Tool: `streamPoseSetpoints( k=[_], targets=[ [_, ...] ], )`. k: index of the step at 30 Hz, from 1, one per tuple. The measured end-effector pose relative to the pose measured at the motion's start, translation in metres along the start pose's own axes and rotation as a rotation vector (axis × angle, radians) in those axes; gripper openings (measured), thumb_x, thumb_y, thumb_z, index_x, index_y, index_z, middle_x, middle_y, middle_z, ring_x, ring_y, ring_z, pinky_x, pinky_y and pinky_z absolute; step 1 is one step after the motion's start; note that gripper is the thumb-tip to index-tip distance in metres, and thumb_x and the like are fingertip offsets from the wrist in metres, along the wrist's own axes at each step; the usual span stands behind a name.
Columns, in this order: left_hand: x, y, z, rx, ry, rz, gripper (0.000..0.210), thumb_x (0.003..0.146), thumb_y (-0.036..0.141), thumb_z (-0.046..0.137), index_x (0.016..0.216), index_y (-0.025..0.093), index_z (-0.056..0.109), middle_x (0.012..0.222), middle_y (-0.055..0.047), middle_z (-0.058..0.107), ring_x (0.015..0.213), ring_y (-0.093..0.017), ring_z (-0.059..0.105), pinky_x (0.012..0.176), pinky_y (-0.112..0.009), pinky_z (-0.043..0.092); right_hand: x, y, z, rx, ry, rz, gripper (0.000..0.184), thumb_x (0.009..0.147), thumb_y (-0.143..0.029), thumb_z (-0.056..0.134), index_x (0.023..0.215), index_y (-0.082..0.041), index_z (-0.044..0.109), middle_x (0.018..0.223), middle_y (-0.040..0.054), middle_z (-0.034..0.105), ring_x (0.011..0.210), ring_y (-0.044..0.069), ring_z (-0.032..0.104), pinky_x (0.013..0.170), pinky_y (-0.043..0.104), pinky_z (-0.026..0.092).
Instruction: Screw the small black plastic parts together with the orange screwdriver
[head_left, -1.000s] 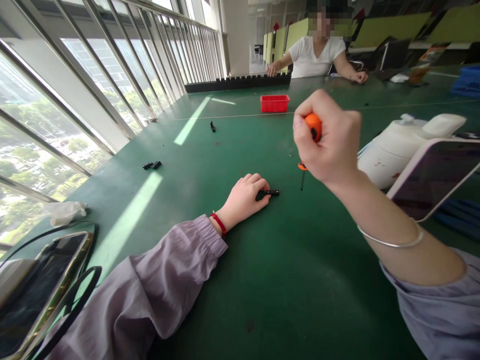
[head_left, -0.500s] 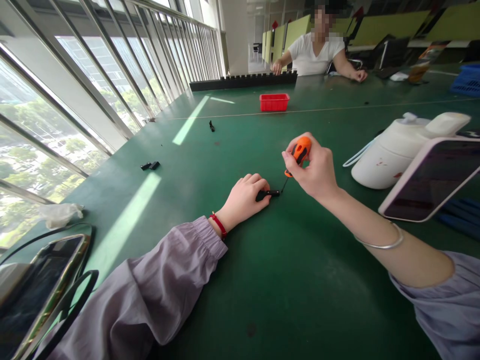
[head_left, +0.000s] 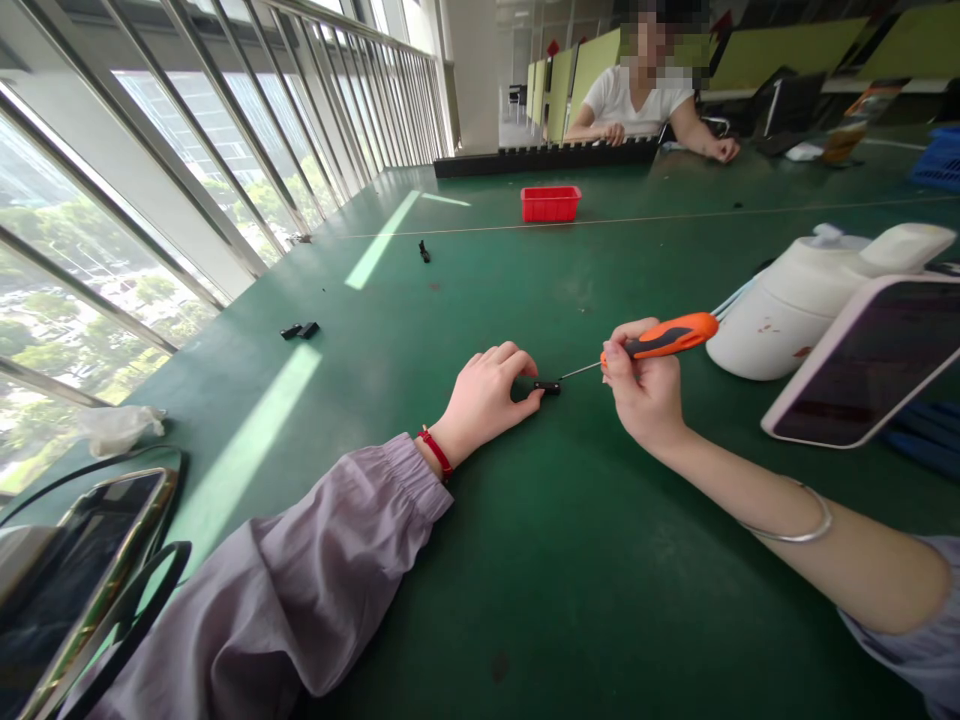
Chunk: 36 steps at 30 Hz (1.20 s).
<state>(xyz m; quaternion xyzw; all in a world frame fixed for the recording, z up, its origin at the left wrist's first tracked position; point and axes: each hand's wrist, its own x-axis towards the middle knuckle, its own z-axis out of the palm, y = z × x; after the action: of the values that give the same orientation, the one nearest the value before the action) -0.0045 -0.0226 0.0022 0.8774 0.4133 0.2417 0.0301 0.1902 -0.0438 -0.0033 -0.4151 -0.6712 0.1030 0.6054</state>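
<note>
My left hand (head_left: 493, 392) rests on the green table and pinches a small black part (head_left: 548, 387) between thumb and fingers. Some of that part is hidden by the fingers. A screwdriver (head_left: 670, 337) with an orange and grey handle is gripped in my right hand (head_left: 648, 388), just to the right. It leans nearly level, its handle end pointing right. The thin shaft runs left, and its tip is at the right end of the black part; whether it touches, I cannot tell.
Small black pieces (head_left: 300, 331) lie at left, another black piece (head_left: 424, 252) farther back. Beyond stand a red bin (head_left: 551, 204) and a long black notched strip (head_left: 547, 160), with a person (head_left: 637, 105) behind it. A white bottle (head_left: 780, 310) and propped phone (head_left: 862, 365) are right; another phone (head_left: 90, 570) lies left.
My right hand has moved right and down, tipping the screwdriver from steep to nearly level. My left hand stays in place on the black part. The long black strip has shifted right.
</note>
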Motion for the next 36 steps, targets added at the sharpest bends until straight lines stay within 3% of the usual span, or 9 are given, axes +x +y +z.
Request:
streamPoseSetpoints(
  k=[13,36],
  targets=[
    [0.0006,0.0004,-0.0011,0.031,-0.012,0.041,0.008,0.081,0.028,0.058,0.081,0.02,0.06,0.087,0.0,0.064,0.082,-0.016,0.056,0.073,-0.031,0.037,-0.0049,0.0052,0.0002,0.101,-0.001,0.019,0.015,0.091,-0.034,0.049,0.082,-0.022,0.046,0.067,-0.0035,0.045,0.05,0.009,0.045,0.047,0.026,0.037],
    [0.0002,-0.0001,0.0,0.014,-0.023,0.045,0.008,0.083,0.028,0.057,0.086,0.021,0.061,0.088,0.001,0.065,0.085,-0.016,0.057,0.074,-0.03,0.038,-0.0062,0.0083,0.0005,0.116,-0.033,0.039,0.016,0.091,-0.037,0.049,0.083,-0.023,0.045,0.062,-0.0046,0.045,0.049,0.01,0.044,0.045,0.026,0.036]
  ],
)
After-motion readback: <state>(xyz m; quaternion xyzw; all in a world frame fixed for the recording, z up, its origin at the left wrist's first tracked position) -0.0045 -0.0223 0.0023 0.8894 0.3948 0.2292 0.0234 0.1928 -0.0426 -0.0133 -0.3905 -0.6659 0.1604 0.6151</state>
